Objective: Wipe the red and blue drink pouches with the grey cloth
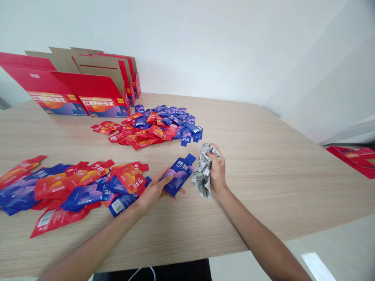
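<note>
Left hand (156, 190) pinches blue packet (179, 173), right hand (218, 171) clutches cloth (202, 177). Near packet pile (83, 181) left, far packet pile (156, 130) beyond hands; finished share unclear.

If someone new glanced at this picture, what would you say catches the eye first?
Probably the blue pouch in the left hand, beside the crumpled striped cloth in the right hand. Next come the red and blue pouches heaped on the table, one pile farther back and another at left front. Bright red boxes stand behind them at far left.
</note>
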